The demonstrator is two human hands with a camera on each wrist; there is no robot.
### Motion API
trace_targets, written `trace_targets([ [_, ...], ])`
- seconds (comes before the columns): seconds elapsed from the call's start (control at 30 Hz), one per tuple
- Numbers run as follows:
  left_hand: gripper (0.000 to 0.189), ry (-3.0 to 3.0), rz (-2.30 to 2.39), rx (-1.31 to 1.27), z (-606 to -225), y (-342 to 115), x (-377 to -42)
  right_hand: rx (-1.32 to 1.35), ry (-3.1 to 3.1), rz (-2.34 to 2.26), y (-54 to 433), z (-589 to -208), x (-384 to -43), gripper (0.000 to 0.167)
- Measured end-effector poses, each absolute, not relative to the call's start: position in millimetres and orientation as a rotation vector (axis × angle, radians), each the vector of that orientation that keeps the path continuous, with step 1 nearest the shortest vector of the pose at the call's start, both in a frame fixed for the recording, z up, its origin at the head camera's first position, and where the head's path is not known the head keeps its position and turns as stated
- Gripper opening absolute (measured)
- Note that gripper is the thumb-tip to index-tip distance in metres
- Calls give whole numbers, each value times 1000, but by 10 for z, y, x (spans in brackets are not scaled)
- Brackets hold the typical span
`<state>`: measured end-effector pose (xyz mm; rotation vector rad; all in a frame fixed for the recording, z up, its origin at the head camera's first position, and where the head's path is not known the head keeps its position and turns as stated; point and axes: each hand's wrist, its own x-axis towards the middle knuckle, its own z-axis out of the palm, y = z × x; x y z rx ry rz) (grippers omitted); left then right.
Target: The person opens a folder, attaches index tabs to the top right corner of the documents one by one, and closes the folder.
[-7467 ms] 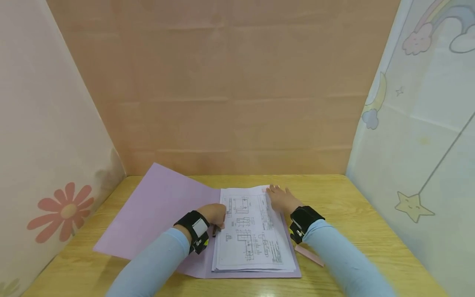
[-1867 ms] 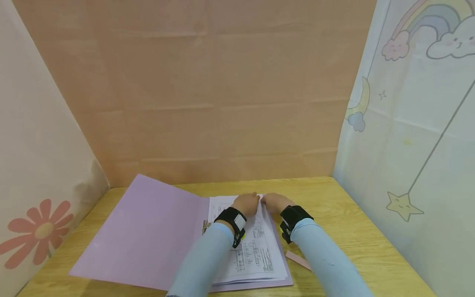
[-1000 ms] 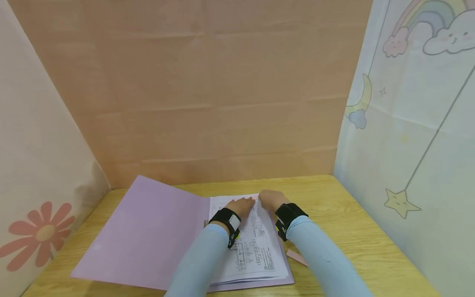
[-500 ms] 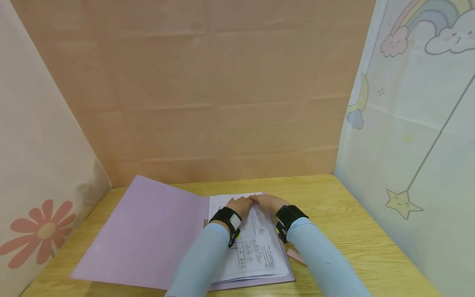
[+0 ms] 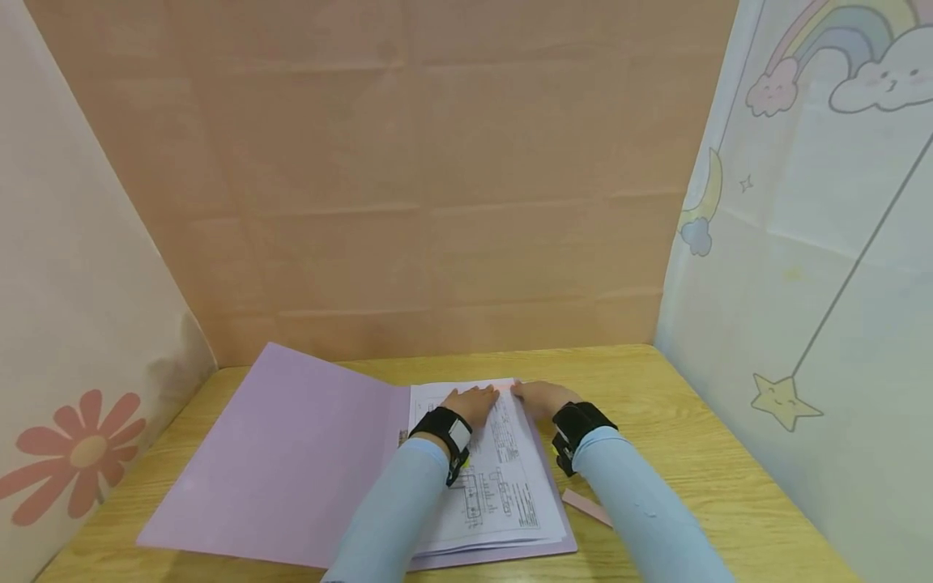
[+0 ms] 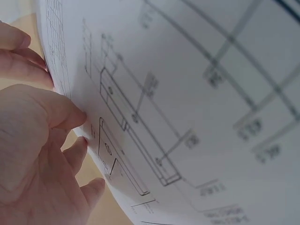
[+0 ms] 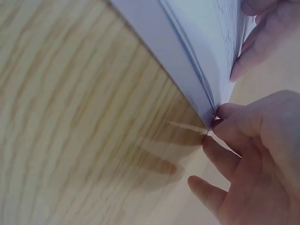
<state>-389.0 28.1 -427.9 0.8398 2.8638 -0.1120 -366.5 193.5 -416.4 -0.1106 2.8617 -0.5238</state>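
A purple folder lies spread on the table with a stack of printed drawing sheets on its right half. My left hand rests on the top sheet near its far edge, fingers extended. In the left wrist view, the fingertips of the left hand touch the sheet. At the far right corner is my right hand; in the right wrist view, the thumb and fingers of the right hand pinch the folder's corner, with sheet edges between. A small pink sticky note shows at that corner of the top sheet.
A pink strip lies on the wooden table beside the right forearm. Part of a metal clip shows at the folder's spine. Printed cloth walls stand left and right, with a plain brown sheet behind.
The left hand has gone from the spine clip to the sheet's far edge. Half a second ago the right hand reached over the left fingertips; now it is back right, at the corner.
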Motion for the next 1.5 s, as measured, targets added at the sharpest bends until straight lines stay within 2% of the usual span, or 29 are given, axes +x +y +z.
trace_targets([
  [0.5,44,2899,-141,887,-4246,339,-3935,-22,2822,-565,1873,-4124,-3701,43],
  [0.7,44,2937,-33,949,-4137,451,-3809,-109,2875,-412,1867,-4110,-3736,41],
  [1.5,46,2876,-72,780,-4188,278,-3873,-143,2884,-344,1826,-4095,-3660,41],
])
